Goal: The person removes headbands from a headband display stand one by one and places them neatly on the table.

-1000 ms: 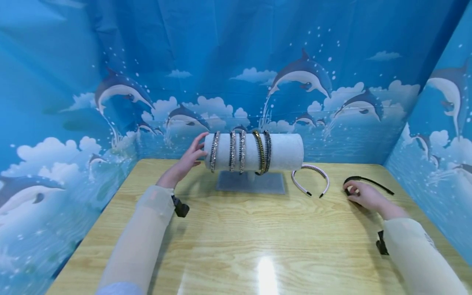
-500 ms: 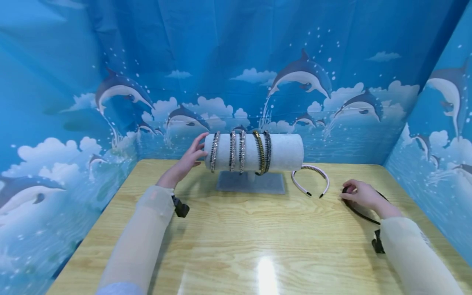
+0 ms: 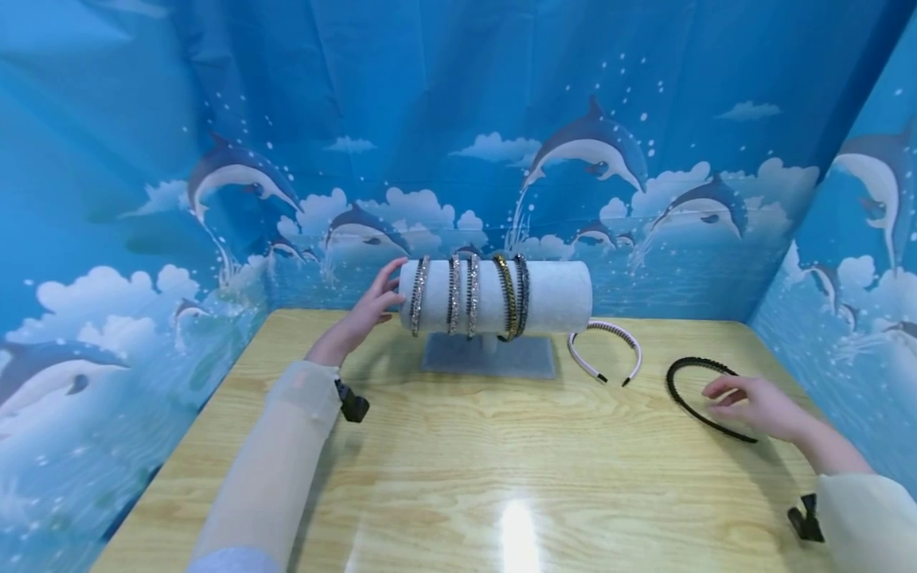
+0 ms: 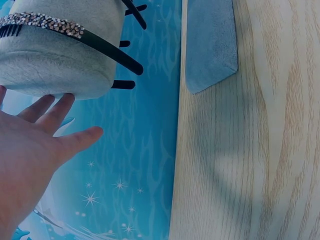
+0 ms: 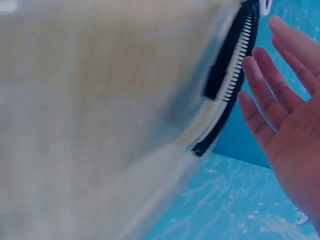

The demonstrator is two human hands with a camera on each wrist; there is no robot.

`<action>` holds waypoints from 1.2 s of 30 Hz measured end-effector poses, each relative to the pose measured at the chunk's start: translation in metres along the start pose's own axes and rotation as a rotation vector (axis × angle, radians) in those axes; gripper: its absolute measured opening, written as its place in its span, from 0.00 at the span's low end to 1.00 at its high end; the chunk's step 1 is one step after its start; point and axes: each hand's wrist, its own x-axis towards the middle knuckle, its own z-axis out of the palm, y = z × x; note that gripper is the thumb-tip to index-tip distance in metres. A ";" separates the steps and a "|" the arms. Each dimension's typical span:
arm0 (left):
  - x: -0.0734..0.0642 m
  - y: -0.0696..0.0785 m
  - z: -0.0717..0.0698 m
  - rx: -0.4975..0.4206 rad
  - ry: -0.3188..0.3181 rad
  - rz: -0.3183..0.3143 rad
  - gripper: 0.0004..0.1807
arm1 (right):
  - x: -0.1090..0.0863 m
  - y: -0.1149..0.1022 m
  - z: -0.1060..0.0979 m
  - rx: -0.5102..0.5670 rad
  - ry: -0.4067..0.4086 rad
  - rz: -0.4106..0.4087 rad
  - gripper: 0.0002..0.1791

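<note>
Head cam: black band [image 3: 670,383] can be seen nr R edge of table [image 3: 430,461], nothing pinched by R hand [image 3: 759,407], its fingers relaxed, slightly apart. Roll [image 3: 559,296] nr back edge is touched on its L end by L hand [image 3: 368,311], fingers spread. Imo black band's best pinched at the curve, w/ roll steadied.

blue dolphin backdrop [image 3: 430,103] | behind wood-grain table [image 3: 437,454] | bright glare patch [image 3: 519,533]

Wooden table [image 3: 444,461]: stand [image 3: 490,306], two headbands [image 3: 671,387]
</note>
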 end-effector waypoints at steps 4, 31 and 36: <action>0.001 -0.002 0.000 0.004 0.001 0.001 0.38 | -0.015 0.006 0.010 -0.015 0.004 -0.077 0.10; -0.018 0.029 0.008 0.003 -0.022 -0.037 0.37 | 0.051 -0.002 0.029 -0.044 0.077 0.003 0.09; -0.013 0.025 0.007 -0.004 -0.022 -0.038 0.37 | 0.063 0.002 0.028 -0.040 0.095 0.040 0.08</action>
